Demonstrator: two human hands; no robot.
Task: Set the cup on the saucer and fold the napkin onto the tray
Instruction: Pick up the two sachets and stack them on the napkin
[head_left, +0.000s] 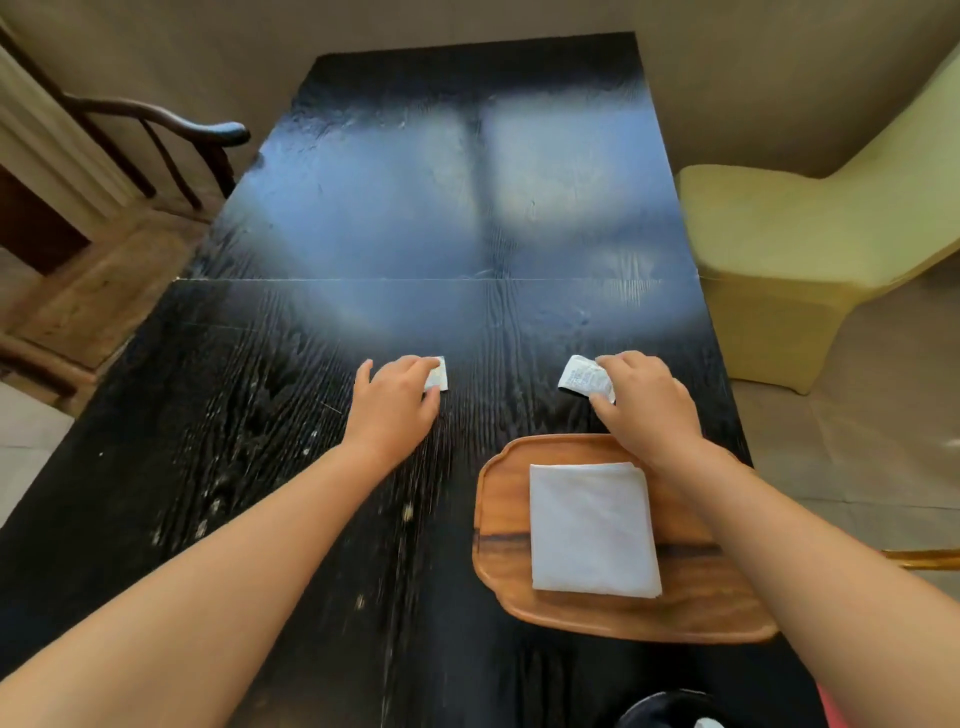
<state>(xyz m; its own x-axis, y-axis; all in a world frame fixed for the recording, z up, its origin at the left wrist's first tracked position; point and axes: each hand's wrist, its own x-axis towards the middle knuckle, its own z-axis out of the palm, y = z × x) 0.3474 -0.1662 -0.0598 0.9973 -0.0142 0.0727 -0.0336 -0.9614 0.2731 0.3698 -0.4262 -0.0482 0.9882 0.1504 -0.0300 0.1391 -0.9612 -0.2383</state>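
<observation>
Reaching out over the dark bench (322, 467), both hands lie beyond the tray (675, 613), each on a small white packet; the left hand (392, 400) is well to the left of the tray, its fingers curled over a packet (438, 375) whose far corner alone shows past the fingertips, so whether it is pinched or merely covered cannot be told; the right hand (647, 402) is just past the tray's far edge, with fingertips above and thumb below a printed sachet (584, 378) that it pinches by its right end, the left end tilted free over the bench; the two hands are apart, with bare bench between them; the tray is wooden, with rounded corners, and sits on the bench near its right edge; the napkin (592, 530) lies folded into a neat white rectangle flat on the tray, about in its middle, with the right forearm passing over the tray's right side beside it; nearer than the tray, at the bottom edge of the view, a dark round rim (654, 709) shows only in part, too cut off to name; a yellow chair (789, 244) stands right of the bench, beyond the tray.
</observation>
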